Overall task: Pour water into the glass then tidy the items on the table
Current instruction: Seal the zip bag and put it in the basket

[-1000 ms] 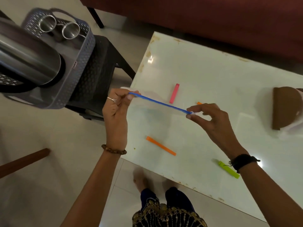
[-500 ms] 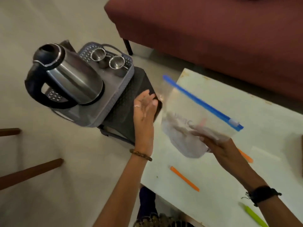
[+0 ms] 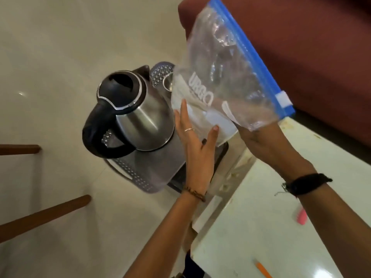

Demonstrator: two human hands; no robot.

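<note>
1. The right hand (image 3: 267, 145) lifts the clear plastic zip bag with the blue slider strip (image 3: 226, 77) high over the tray, fingers under its lower corner. Exactly how that grip closes on the plastic, I cannot tell; the fingers sit behind the film.
2. The left hand (image 3: 197, 145) has flat, spread fingers against the bag's lower edge, pinching nothing.
3. The brushed steel electric kettle with the black lid and handle (image 3: 130, 115) stands on the grey perforated plastic tray (image 3: 138, 177), just beside the left hand. One small steel cup (image 3: 168, 82) peeks out behind the bag; no glass is clearly visible.
4. Risk: the film is thin, slick and floppy, so a held corner could slip free and the bag sag onto the kettle.
5. Risk: the left hand is very near the kettle's smooth, rounded body; a careless sweep could nudge it across the tray.
6. On the glossy white desk (image 3: 251, 227) lie a pink stick-shaped item (image 3: 302, 216) and an orange one (image 3: 263, 269), both light and, I judge, easily brushed off by a forearm.
</note>
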